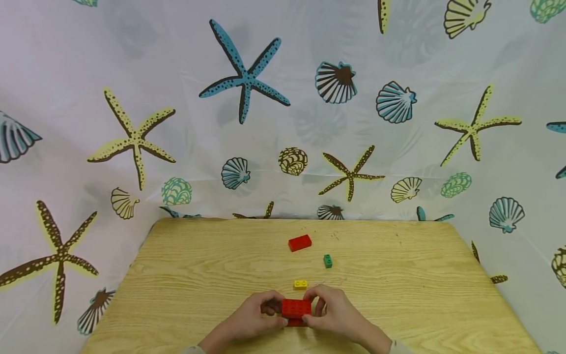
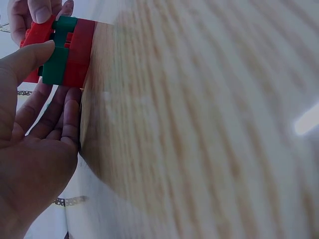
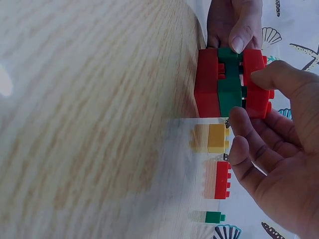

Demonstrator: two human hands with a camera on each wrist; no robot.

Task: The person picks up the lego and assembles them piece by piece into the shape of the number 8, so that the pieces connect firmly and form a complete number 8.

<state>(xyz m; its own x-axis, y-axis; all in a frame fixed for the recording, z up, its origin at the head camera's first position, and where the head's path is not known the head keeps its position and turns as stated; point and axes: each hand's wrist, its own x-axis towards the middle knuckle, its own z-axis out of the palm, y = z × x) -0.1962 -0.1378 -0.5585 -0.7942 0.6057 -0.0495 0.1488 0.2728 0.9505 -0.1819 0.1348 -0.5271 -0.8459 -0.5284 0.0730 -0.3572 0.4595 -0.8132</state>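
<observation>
A small stack of toy building bricks stands on the table between the hands. Its base is a red brick [image 3: 207,82], with green bricks [image 3: 230,94] on top. A second red brick [image 1: 297,307] sits uppermost; in the right wrist view a narrow gap with studs shows between it and the green. My left hand [image 1: 256,314] holds the stack from the left, thumb at the front against the green. From the right, my right hand [image 1: 338,312] grips the upper red brick, thumb in front. Its fingers behind the stack are partly hidden in the head view.
Just behind the stack lies a small yellow brick [image 1: 300,284]. Farther back are a small green brick [image 1: 327,261] and a loose red brick [image 1: 300,243]. The wooden table [image 1: 199,260] ends at a shell-patterned curtain [image 1: 274,132].
</observation>
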